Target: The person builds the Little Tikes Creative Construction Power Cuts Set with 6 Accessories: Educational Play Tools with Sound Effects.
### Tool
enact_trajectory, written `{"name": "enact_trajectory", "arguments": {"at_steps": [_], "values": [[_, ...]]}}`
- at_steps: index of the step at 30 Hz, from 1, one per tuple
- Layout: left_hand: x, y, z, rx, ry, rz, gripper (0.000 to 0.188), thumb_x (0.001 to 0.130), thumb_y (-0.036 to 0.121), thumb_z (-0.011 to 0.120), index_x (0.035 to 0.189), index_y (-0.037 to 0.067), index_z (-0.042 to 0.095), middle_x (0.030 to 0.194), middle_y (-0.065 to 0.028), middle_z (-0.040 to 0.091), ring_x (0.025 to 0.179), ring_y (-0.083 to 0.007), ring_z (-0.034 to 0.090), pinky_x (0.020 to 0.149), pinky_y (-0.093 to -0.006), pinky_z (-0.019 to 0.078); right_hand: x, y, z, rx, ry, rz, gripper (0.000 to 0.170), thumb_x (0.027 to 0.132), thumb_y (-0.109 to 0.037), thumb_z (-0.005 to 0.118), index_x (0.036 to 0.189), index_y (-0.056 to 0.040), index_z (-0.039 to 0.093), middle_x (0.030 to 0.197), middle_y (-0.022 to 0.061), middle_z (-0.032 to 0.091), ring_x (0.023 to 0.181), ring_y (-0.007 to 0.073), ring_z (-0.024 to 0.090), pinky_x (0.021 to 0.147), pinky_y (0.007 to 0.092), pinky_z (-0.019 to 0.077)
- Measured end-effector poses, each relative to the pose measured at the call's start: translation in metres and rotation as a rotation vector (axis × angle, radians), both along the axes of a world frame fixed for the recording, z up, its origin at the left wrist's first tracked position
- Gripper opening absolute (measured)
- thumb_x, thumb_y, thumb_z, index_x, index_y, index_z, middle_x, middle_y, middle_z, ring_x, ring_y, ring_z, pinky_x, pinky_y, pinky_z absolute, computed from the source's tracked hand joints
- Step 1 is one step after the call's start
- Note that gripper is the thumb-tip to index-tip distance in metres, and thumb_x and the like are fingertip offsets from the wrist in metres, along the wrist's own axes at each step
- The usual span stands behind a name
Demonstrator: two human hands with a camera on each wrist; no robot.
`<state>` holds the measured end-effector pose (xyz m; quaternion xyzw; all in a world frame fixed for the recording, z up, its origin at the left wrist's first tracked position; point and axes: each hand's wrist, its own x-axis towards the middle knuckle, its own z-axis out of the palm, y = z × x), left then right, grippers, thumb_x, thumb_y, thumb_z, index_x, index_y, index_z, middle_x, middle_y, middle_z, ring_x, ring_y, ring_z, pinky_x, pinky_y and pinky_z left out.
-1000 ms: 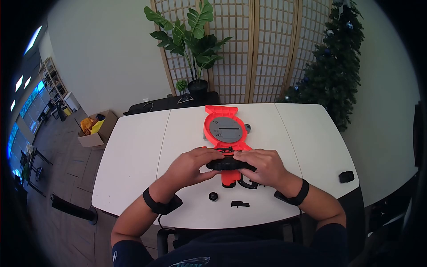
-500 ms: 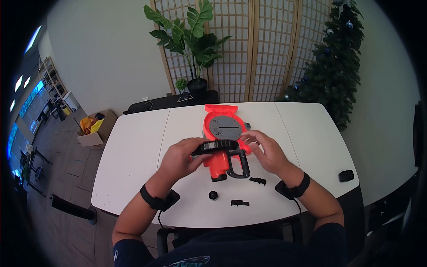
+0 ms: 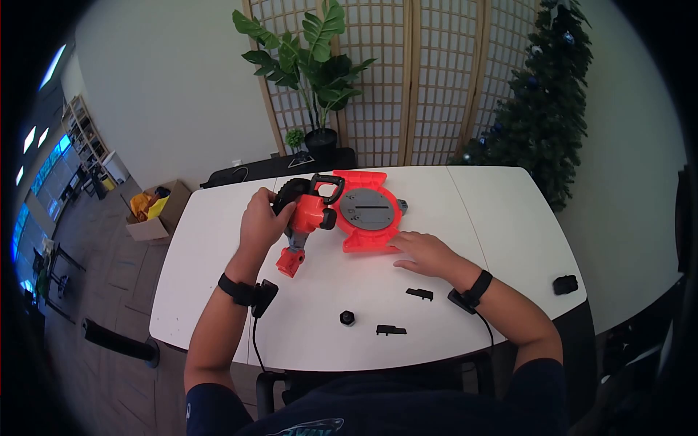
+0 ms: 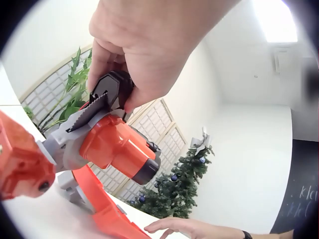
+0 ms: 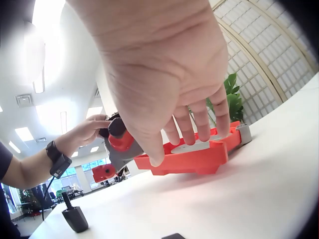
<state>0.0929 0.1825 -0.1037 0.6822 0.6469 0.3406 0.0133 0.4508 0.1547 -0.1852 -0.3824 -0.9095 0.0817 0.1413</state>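
Note:
The left hand [image 3: 263,227] grips the black guard of a red and black toy saw [image 3: 311,215], held up left of the red base. In the left wrist view a toothed grey blade [image 4: 88,112] shows below the fingers, beside the saw's orange motor housing [image 4: 119,147]. The red base [image 3: 361,240] with its grey round plate [image 3: 367,209] lies on the table. At its near right edge the right hand [image 3: 429,254] is held palm down with fingers extended; whether it touches the base I cannot tell.
On the white table [image 3: 211,291], a black knob [image 3: 347,317] and two small black pieces [image 3: 419,293] [image 3: 391,330] lie near the front. A black object [image 3: 565,285] sits at the right edge. Behind the table stand a potted plant [image 3: 322,138] and a folding screen.
The left hand has carried the saw leftward and turned it, off the front of the base. The right hand has let go of it and moved beside the base's near right edge.

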Motion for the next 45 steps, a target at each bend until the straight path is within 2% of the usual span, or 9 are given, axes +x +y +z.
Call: {"name": "enact_trajectory", "arguments": {"at_steps": [8,15,19,21,22,24,27,39,45], "values": [[-0.020,0.033,-0.016,-0.104,0.025,0.129,0.048,0.080,0.039,0.079,0.092,-0.003,0.058,0.084,-0.0205,0.066,0.078,-0.0395,0.067,0.069,-0.0457,0.0535,-0.006,0.008,-0.009,0.091,-0.069,-0.053,0.029,0.089,-0.021,0.070,0.113,-0.0079,0.061,0.107,0.0068,0.065,0.101,0.0254,0.065,0.078,0.0413,0.0553],[-0.033,0.053,-0.024,-0.171,0.027,0.153,0.055,0.078,0.042,0.078,0.094,-0.007,0.059,0.088,-0.0238,0.068,0.083,-0.0402,0.070,0.072,-0.0466,0.0551,-0.005,0.011,-0.013,0.134,-0.044,-0.119,0.014,0.091,-0.011,0.058,0.102,-0.0093,0.067,0.096,0.0081,0.068,0.090,0.0269,0.069,0.072,0.0422,0.0560],[-0.034,0.062,-0.024,-0.245,0.014,0.182,0.057,0.078,0.042,0.077,0.098,-0.009,0.061,0.090,-0.0256,0.070,0.086,-0.0399,0.072,0.074,-0.0464,0.0563,-0.001,0.008,-0.005,0.126,-0.062,-0.130,0.013,0.089,-0.014,0.062,0.100,-0.0097,0.067,0.095,0.0084,0.068,0.087,0.0280,0.069,0.070,0.0432,0.0562],[-0.034,0.065,-0.024,-0.277,0.002,0.192,0.058,0.078,0.042,0.077,0.099,-0.009,0.061,0.091,-0.0263,0.070,0.087,-0.0400,0.072,0.074,-0.0462,0.0567,-0.002,0.004,0.004,0.009,-0.118,-0.166,0.015,0.087,-0.019,0.067,0.099,-0.0094,0.067,0.097,0.0087,0.067,0.093,0.0275,0.067,0.077,0.0433,0.0538],[-0.035,0.068,-0.027,-0.292,0.011,0.206,0.058,0.079,0.042,0.077,0.100,-0.009,0.061,0.093,-0.0269,0.071,0.089,-0.0401,0.072,0.076,-0.0463,0.0568,-0.002,0.004,0.003,0.009,-0.119,-0.166,0.015,0.087,-0.019,0.067,0.099,-0.0094,0.067,0.097,0.0087,0.067,0.093,0.0275,0.067,0.077,0.0433,0.0538],[-0.035,0.072,-0.031,-0.306,0.020,0.219,0.058,0.079,0.043,0.076,0.101,-0.009,0.061,0.096,-0.0275,0.071,0.091,-0.0402,0.072,0.077,-0.0464,0.0569,-0.002,0.003,0.000,0.099,-0.128,-0.154,0.023,0.085,-0.026,0.072,0.099,-0.0086,0.067,0.102,0.0084,0.066,0.102,0.0267,0.064,0.085,0.0424,0.0490],[-0.035,0.077,-0.036,-0.315,0.043,0.237,0.059,0.078,0.041,0.076,0.103,-0.009,0.061,0.100,-0.0281,0.070,0.095,-0.0405,0.071,0.080,-0.0466,0.0571,-0.008,-0.001,0.003,0.032,-0.101,-0.132,0.028,0.086,-0.029,0.074,0.104,-0.0083,0.066,0.107,0.0077,0.063,0.108,0.0259,0.060,0.091,0.0411,0.0447],[-0.024,0.079,-0.031,-0.362,0.053,0.201,0.062,0.074,0.041,0.077,0.106,-0.010,0.062,0.106,-0.0291,0.068,0.098,-0.0424,0.070,0.085,-0.0464,0.0571,-0.023,-0.003,-0.006,0.081,-0.062,-0.070,0.032,0.085,-0.022,0.075,0.112,-0.0091,0.065,0.109,0.0076,0.064,0.107,0.0255,0.062,0.093,0.0406,0.0474],[-0.018,0.077,-0.034,-0.302,0.079,0.208,0.067,0.072,0.041,0.078,0.112,-0.009,0.058,0.113,-0.0286,0.063,0.102,-0.0424,0.068,0.086,-0.0461,0.0569,-0.026,-0.001,-0.008,0.097,-0.019,-0.096,0.024,0.086,-0.019,0.072,0.107,-0.0093,0.067,0.103,0.0081,0.066,0.101,0.0267,0.064,0.090,0.0413,0.0494]]}}
